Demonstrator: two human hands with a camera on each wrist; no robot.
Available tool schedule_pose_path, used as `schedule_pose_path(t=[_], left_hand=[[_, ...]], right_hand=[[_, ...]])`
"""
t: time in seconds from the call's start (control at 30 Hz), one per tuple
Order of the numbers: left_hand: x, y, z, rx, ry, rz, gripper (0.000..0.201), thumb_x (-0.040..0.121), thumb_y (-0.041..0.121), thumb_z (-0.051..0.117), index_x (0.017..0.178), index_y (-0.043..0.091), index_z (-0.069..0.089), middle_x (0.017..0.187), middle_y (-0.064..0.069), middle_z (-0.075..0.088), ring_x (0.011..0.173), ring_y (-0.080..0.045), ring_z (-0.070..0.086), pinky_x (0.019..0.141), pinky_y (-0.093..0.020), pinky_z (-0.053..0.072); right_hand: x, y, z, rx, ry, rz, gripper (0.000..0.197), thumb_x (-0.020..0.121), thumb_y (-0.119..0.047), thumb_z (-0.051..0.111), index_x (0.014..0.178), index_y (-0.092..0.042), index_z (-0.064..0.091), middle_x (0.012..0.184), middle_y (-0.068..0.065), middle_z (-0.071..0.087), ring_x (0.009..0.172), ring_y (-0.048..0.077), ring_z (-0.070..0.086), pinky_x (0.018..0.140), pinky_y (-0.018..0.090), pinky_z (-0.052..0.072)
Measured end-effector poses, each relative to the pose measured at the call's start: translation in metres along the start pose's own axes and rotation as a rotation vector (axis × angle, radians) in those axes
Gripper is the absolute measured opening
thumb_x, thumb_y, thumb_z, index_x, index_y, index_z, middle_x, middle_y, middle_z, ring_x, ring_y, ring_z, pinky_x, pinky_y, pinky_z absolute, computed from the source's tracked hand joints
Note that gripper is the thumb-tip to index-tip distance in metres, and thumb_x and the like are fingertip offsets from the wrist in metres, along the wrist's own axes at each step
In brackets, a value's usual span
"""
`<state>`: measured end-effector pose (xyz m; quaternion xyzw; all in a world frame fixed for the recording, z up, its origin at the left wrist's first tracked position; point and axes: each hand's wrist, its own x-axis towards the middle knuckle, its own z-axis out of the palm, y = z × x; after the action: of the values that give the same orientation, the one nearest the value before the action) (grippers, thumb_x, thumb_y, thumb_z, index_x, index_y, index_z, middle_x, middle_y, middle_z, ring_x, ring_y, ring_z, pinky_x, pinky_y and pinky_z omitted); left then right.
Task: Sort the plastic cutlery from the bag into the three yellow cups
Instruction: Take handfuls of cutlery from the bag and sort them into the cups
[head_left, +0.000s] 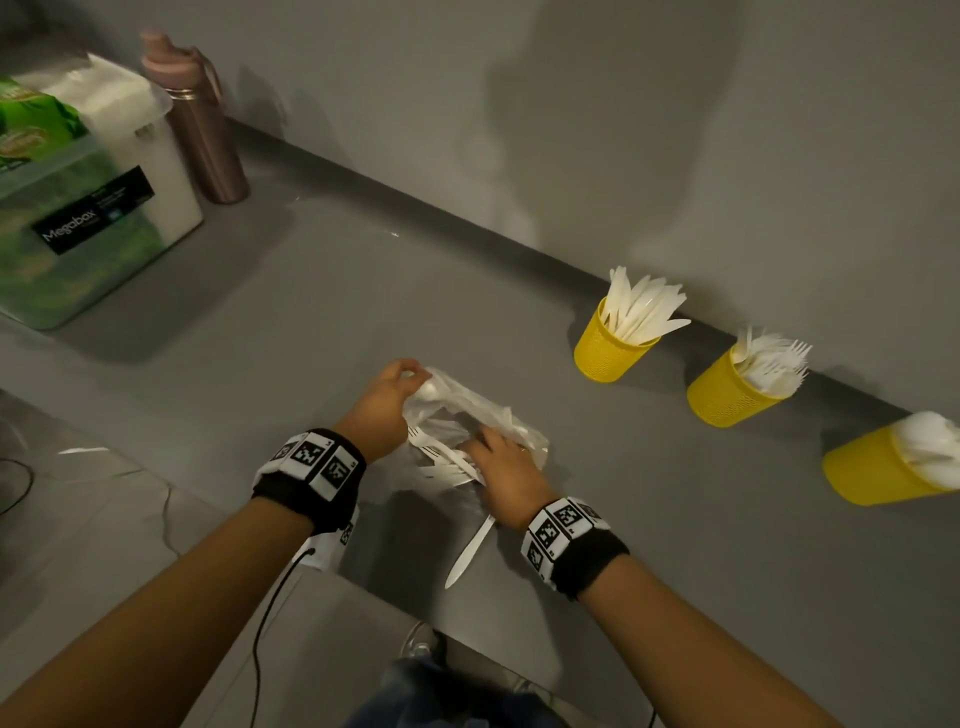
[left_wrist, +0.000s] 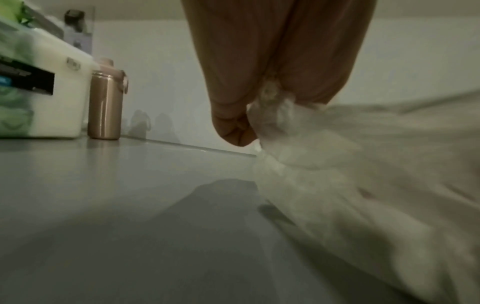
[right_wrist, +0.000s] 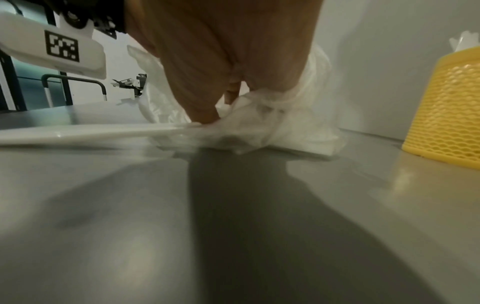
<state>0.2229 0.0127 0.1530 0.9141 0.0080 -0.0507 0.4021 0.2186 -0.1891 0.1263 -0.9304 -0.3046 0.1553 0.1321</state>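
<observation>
A clear plastic bag (head_left: 467, 415) with white cutlery lies mid-counter. My left hand (head_left: 395, 382) pinches its far bunched end and holds it raised; the left wrist view shows my left hand (left_wrist: 241, 127) gripping the crumpled bag (left_wrist: 311, 185). My right hand (head_left: 498, 467) is at the bag's near opening and pinches a white knife (head_left: 470, 553) whose blade points toward me. In the right wrist view my right hand (right_wrist: 213, 102) presses on the knife (right_wrist: 78, 133). Three yellow cups stand along the wall: knives (head_left: 608, 348), forks (head_left: 727, 389), spoons (head_left: 872, 467).
A clear storage box (head_left: 78, 208) and a pink metal bottle (head_left: 202, 130) stand at the back left. The grey counter's (head_left: 311, 312) front edge runs just below my wrists. A yellow cup (right_wrist: 446, 107) stands close to my right hand.
</observation>
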Motion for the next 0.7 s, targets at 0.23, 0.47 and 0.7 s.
schedule_pose_path(t=[0.23,0.47,0.7], left_hand=[[0.000,0.000,-0.001,-0.165,-0.036,-0.156,0.033,0.080,0.000,0.059,0.106,0.017,0.068,0.117,-0.001,0.049,0.108,-0.013,0.048,0.098,-0.024,0.037],[0.013,0.005,-0.011,-0.148,0.022,-0.102,0.041,0.076,-0.017,0.042,0.078,0.010,0.072,0.089,-0.005,0.060,0.096,-0.030,0.057,0.085,-0.026,0.039],[0.027,0.003,-0.036,0.424,-0.006,-0.001,0.047,0.086,-0.003,0.044,0.120,0.025,0.061,0.135,-0.002,0.052,0.115,-0.030,0.044,0.101,-0.038,0.032]], right_hand=[[0.013,-0.012,-0.012,-0.004,-0.054,-0.018,0.070,0.074,-0.023,0.067,0.136,-0.022,0.037,0.152,0.005,0.022,0.141,0.028,0.017,0.114,0.048,0.010],[0.019,-0.018,-0.016,0.047,-0.100,0.000,0.077,0.068,-0.022,0.071,0.136,-0.022,0.034,0.145,0.003,0.031,0.136,0.025,0.027,0.112,0.047,0.015],[0.012,-0.011,-0.017,-0.031,-0.077,-0.087,0.056,0.075,-0.014,0.061,0.129,-0.014,0.045,0.135,0.007,0.048,0.128,0.026,0.039,0.112,0.043,0.018]])
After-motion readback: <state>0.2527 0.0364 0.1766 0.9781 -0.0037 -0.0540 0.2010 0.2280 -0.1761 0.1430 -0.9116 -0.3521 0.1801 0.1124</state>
